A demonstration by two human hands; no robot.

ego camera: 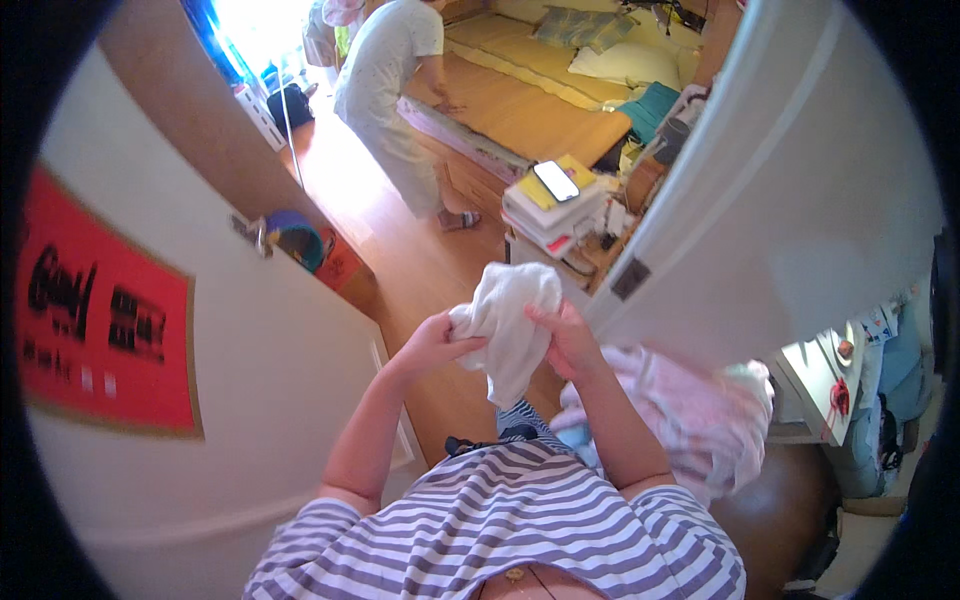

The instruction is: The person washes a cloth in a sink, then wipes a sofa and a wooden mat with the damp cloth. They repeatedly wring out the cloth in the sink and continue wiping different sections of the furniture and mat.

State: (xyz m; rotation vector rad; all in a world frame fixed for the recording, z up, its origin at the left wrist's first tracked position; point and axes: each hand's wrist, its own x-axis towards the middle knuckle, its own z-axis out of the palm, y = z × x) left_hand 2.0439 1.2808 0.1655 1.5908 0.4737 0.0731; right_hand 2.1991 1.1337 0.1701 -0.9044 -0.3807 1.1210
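A crumpled white cloth (pixel 511 311) is held up in front of my body between both hands. My left hand (pixel 435 346) grips its left edge, thumb across the front. On the other side, my right hand (pixel 568 341) pinches the cloth with the thumb on top. The cloth's lower end hangs down above my striped trousers (pixel 529 420). Whether it is a garment or a plain cloth, I cannot tell. Beyond my right forearm lies a heap of pink and white fabric (pixel 675 420), partly hidden by that arm.
An open white door (pixel 247 322) with a red poster stands left; a white wall (pixel 787 187) rises right. Through the doorway, a person (pixel 390 97) bends over a bed (pixel 517 90). A phone (pixel 556 181) lies on stacked books (pixel 551 214). Buckets (pixel 300 244) stand behind the door.
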